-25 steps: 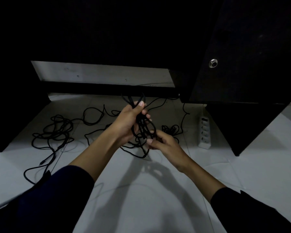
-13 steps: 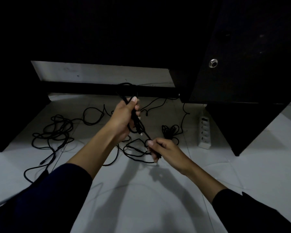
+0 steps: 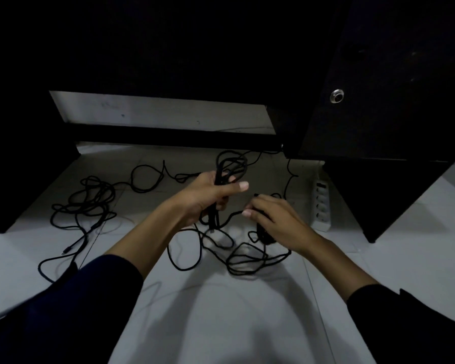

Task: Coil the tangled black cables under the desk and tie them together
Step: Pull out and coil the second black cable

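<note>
Under the desk (image 3: pixel 378 114), the left hand (image 3: pixel 208 195) grips a gathered bundle of black cables (image 3: pixel 230 166); just beside it, the right hand (image 3: pixel 276 219) pinches a trailing strand (image 3: pixel 231 215).

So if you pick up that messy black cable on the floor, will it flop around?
Probably yes. The loose cable lies in soft curls on the floor, so it looks floppy. The loops in the left hand droop too. It seems thin, so likely light, and may snag.
</note>
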Tool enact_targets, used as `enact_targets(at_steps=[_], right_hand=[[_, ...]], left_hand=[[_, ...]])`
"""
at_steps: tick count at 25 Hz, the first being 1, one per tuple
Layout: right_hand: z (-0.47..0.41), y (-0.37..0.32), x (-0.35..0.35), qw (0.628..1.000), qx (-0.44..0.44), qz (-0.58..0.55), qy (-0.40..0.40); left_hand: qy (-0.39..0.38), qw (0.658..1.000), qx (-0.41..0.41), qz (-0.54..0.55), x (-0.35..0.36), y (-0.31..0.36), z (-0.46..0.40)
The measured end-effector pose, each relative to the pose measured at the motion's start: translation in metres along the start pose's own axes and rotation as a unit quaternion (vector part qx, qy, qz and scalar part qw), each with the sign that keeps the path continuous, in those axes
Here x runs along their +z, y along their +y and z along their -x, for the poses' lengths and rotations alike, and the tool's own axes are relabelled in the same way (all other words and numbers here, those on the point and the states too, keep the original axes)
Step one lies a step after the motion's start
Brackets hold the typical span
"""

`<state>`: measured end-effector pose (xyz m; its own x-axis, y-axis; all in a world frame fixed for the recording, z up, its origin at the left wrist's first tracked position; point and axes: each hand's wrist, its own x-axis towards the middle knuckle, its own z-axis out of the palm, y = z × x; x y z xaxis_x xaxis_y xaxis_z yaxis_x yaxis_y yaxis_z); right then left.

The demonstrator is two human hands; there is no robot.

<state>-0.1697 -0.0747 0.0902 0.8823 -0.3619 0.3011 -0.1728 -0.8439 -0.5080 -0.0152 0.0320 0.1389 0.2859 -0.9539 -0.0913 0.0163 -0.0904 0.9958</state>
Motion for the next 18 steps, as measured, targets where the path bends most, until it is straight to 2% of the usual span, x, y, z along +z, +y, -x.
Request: enact_targets(at_steps=[5, 13, 18], right_hand=[[-0.011, -0.015, -0.011, 1.0, 0.003, 0.0, 0.002], [-0.014, -0.032, -0.02, 0.996, 0.018, -0.083, -0.022], [-0.016, -0.035, -0.017, 0.995, 0.005, -0.086, 0.039]], left_hand=[[0.002, 0.998, 0.047, -0.052, 0.0, -0.014, -0.006], [0.019, 0.987, 0.083, -0.134, 0.002, -0.018, -0.01], [-0.011, 0.992, 0.053, -0.119, 0.007, -0.009, 0.0]])
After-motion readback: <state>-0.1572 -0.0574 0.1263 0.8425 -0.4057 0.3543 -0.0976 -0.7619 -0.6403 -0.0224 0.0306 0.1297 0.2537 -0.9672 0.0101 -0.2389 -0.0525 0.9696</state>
